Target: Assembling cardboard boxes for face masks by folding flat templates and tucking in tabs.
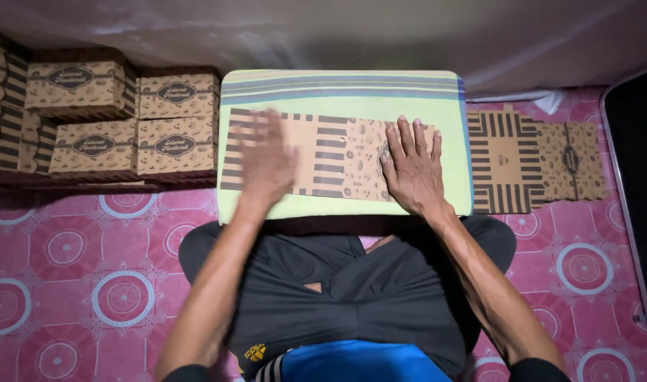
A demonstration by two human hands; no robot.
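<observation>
A flat, unfolded brown cardboard box blank (330,157) with dark stripes and small printed patterns lies across a low table covered in pale green cloth (338,95). My right hand (412,168) rests flat on the blank's right part, fingers spread. My left hand (265,159) is blurred over the blank's left part, fingers apart, holding nothing.
Several folded brown boxes (136,117) are stacked at the left of the table. Flat box blanks (532,161) lie on the floor at the right. A pink patterned mat (90,283) covers the floor. My crossed legs in dark shorts (345,283) sit in front of the table.
</observation>
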